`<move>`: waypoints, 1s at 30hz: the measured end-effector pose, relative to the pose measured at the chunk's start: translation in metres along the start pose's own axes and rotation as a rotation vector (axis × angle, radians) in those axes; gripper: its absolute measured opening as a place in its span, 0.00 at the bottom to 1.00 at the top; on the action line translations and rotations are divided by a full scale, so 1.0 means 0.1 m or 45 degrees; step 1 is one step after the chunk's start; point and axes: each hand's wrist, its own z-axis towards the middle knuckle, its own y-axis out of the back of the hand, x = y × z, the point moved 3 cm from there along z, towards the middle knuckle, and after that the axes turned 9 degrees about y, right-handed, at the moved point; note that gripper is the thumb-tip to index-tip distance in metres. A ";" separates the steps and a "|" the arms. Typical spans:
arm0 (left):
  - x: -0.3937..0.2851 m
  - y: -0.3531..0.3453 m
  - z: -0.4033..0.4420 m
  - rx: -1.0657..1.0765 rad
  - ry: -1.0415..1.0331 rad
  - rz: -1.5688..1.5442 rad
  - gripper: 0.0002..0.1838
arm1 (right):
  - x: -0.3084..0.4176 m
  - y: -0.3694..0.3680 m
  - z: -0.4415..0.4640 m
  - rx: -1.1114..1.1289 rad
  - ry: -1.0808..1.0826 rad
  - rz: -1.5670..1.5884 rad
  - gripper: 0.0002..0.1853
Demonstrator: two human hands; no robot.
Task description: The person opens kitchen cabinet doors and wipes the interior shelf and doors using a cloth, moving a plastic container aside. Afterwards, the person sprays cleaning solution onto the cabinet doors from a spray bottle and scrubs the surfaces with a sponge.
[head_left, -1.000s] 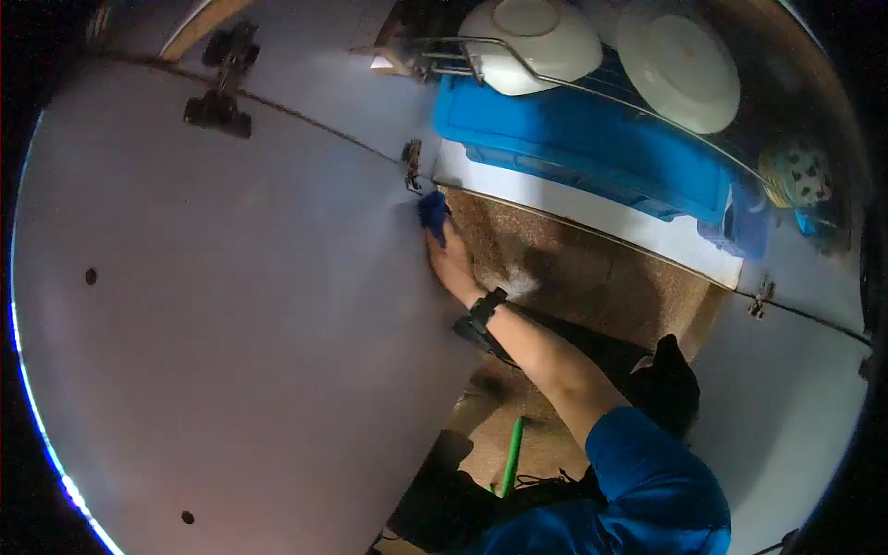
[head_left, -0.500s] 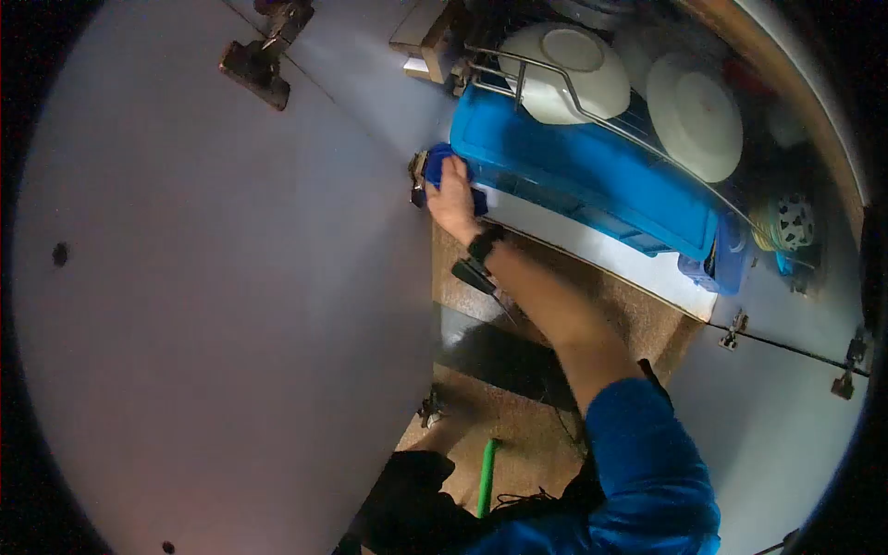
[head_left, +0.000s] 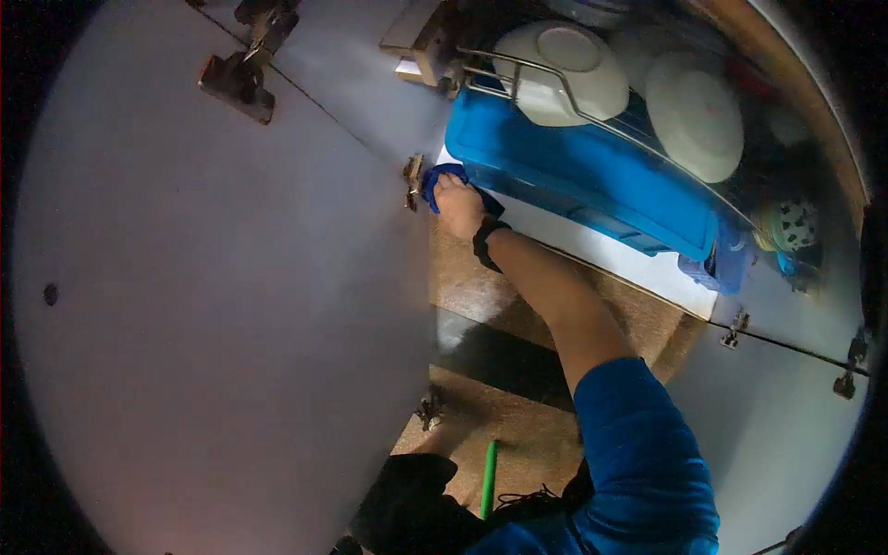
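Green stick (head_left: 489,479) near, centre. Left hand out of view, can't tell its grip. Farther, right hand (head_left: 458,205) reaches left, grip pressed together over blue cloth (head_left: 431,188), at left front corner of white shelf (head_left: 592,248), just beside metal hinge (head_left: 413,182). Blue bin (head_left: 592,176) on shelf. Far: wire rack (head_left: 638,140), white bowl (head_left: 564,79).

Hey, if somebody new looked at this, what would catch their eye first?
Probably the bright blue plastic box on the white shelf, just below a wire rack of white dishes. Next, the right hand holding a blue cloth at the shelf's left corner, beside a metal hinge. The big pale door panel filling the picture's left side also stands out.
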 end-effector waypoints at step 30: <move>0.08 -0.24 0.07 0.237 0.384 -0.080 0.33 | -1.65 0.67 -3.58 0.054 -0.281 0.129 0.41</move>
